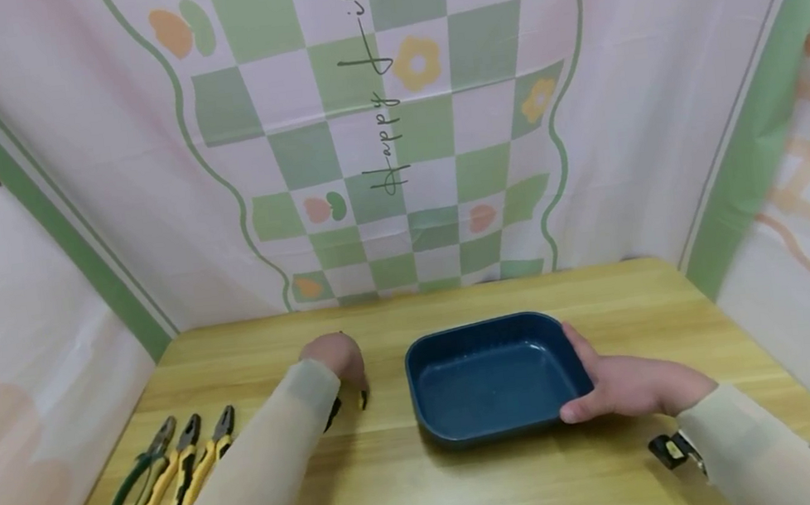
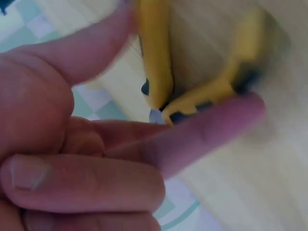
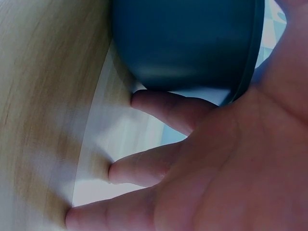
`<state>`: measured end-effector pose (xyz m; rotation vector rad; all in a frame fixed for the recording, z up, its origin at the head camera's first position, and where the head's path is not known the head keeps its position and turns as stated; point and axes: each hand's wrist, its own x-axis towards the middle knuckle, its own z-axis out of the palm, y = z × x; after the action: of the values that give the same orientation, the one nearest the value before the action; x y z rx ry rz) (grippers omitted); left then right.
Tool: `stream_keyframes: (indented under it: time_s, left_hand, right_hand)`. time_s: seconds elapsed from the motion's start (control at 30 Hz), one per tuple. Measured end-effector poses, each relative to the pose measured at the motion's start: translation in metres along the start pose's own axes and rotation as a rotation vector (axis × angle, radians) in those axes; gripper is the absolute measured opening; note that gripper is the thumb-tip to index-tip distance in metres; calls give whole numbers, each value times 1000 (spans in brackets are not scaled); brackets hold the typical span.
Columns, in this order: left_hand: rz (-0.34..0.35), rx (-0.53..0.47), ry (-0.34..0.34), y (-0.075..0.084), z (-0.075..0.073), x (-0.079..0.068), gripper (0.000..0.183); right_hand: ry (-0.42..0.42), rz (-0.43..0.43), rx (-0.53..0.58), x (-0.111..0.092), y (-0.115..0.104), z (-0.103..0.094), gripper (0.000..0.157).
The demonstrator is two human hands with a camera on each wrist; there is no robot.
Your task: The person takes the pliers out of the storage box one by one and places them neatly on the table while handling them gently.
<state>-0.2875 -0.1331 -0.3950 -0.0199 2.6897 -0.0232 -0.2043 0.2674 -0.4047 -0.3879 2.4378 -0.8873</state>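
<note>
My left hand (image 1: 334, 356) is over the left part of the table, holding yellow-and-black-handled pliers (image 2: 159, 53). In the left wrist view, the thumb lies against one handle and the extended index finger runs along the other. Those handles stand spread apart, with the pliers' head mostly hidden behind the fingers. A dark blue rectangular dish (image 1: 491, 388) sits right of centre. At its right end rests my right hand (image 1: 626, 386), thumb at the near corner and a finger along the far one. Its other fingers (image 3: 139, 166) stretch straight down to the tabletop.
To the left, several pliers lie side by side: a green-handled pair (image 1: 135, 483) and yellow-and-black-handled ones (image 1: 176, 483). A printed curtain (image 1: 421, 134) hangs behind the wooden table (image 1: 440, 490), with more fabric at both sides.
</note>
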Motion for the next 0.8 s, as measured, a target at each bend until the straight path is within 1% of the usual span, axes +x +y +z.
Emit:
stream_keyframes:
  time_s: [0.1,0.2,0.27,0.33,0.43,0.5,0.6,0.7,0.8]
  left_hand:
    - [1,13,-29,-2,2,-3,21]
    - [-4,15,-61,-5,3,-9,15]
    - [4,51,-62,-7,6,-13,14]
    - [24,92,-41,-8,10,-19,15]
    - [47,128,14,-8,17,-29,16]
    - [54,128,45,-8,21,-36,18]
    - [66,142,67,-10,28,-47,23]
    - [70,158,86,-17,36,-59,23]
    - [72,145,109,-24,43,-72,23]
  right_hand:
    - [1,-4,8,1,1,1,130]
    - [1,-4,6,1,0,0,130]
    - [1,-8,-1,1,0,0,130]
    - [-1,-11,-8,1,-1,-1,130]
    - [-1,-9,-8,2,-3,-2,129]
    - [-1,-4,-4,2,-3,-2,129]
    - [-3,-1,0,3,-3,-2,129]
    - [-4,-4,2,3,-2,-2,130]
    - [0,2,-9,3,-3,-3,130]
